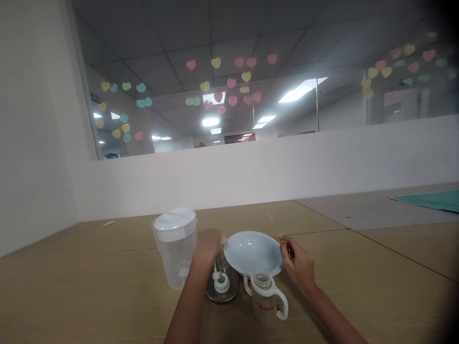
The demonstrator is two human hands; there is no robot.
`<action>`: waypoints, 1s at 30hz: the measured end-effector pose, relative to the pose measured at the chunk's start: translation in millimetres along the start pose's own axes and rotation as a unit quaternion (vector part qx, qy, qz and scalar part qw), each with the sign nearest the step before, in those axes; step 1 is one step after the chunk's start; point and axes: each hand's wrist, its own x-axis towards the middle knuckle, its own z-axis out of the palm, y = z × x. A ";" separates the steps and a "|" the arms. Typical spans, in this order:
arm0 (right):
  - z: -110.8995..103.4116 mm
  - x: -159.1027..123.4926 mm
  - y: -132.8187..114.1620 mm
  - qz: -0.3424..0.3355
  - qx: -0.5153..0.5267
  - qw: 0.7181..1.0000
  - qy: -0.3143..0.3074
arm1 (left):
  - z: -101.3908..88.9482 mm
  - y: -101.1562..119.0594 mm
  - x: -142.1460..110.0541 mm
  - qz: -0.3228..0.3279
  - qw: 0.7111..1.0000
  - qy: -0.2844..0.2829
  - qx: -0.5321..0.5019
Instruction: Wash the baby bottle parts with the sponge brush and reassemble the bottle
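Note:
A pale blue bowl (253,252) sits tilted on the wooden table (107,286), with both my hands at its rim. My left hand (207,248) is closed on the bowl's left edge, just above a round glass piece with a white spout cap (221,284). At the bowl's right edge my right hand (297,265) is pinched shut on something small, red and yellow, that I cannot make out. A clear plastic pitcher with a white lid (175,247) stands left of my left hand. A cream two-handled cup (264,301) stands in front of the bowl.
A low white partition wall (251,172) with glass above it, stuck with paper hearts, runs behind the table. A teal mat (430,199) lies far right on a grey table section. A small pale scrap (108,223) lies at the far left.

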 end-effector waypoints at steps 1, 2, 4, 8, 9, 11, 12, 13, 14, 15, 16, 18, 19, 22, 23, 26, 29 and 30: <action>-0.2 -0.3 0.0 0.006 0.003 1.000 0.005 | -6.0 5.2 -2.2 0.016 1.000 0.018 -0.003; -0.4 -0.5 -0.1 0.013 0.006 1.000 0.014 | -10.5 10.7 -3.7 0.031 0.999 0.037 -0.008; -0.9 -0.9 -0.7 0.026 0.010 0.999 0.047 | -13.3 22.3 -4.5 0.076 0.993 0.073 -0.043; -2.3 -0.5 -3.3 0.008 -0.004 0.994 0.112 | 2.6 40.7 -0.2 0.179 0.959 0.058 -0.212; -2.6 -0.2 -4.0 -0.004 -0.008 0.993 0.117 | 7.9 43.7 1.1 0.189 0.954 0.050 -0.229; -3.0 0.3 -5.5 -0.025 -0.009 0.993 0.117 | 16.0 48.3 3.2 0.200 0.951 0.049 -0.232; -3.1 0.4 -6.3 -0.030 -0.004 0.993 0.113 | 18.5 50.1 3.7 0.208 0.950 0.054 -0.226; -3.2 0.5 -7.4 -0.032 0.006 0.994 0.107 | 19.9 51.7 4.0 0.217 0.950 0.061 -0.218; -3.3 0.7 -8.8 -0.028 0.019 0.994 0.102 | 20.6 53.2 4.1 0.224 0.950 0.070 -0.208; -3.4 0.9 -10.8 -0.018 0.038 0.994 0.098 | 20.9 54.6 4.0 0.227 0.951 0.080 -0.195; -3.7 1.3 -13.4 -0.003 0.063 0.993 0.096 | 21.1 56.1 3.7 0.227 0.953 0.090 -0.180; -4.2 2.3 -20.2 0.036 0.131 0.985 0.103 | 22.0 59.2 2.9 0.217 0.960 0.105 -0.146; -4.4 2.8 -24.2 0.055 0.173 0.977 0.112 | 22.7 60.8 2.3 0.214 0.962 0.106 -0.129; -3.7 3.4 -34.9 0.090 0.291 0.944 0.130 | 25.3 64.9 0.4 0.235 0.962 0.105 -0.095; -2.8 3.0 -37.4 0.095 0.316 0.936 0.119 | 26.2 65.7 0.1 0.245 0.960 0.107 -0.089; 0.9 1.4 -40.2 0.107 0.345 0.931 0.052 | 28.9 65.9 1.3 0.254 0.959 0.107 -0.070; 5.1 0.7 -38.9 0.121 0.364 0.923 0.028 | 30.8 64.1 4.6 0.246 0.963 0.093 -0.062; 6.2 1.0 -38.5 0.123 0.373 0.919 0.030 | 30.8 63.7 5.5 0.247 0.963 0.089 -0.065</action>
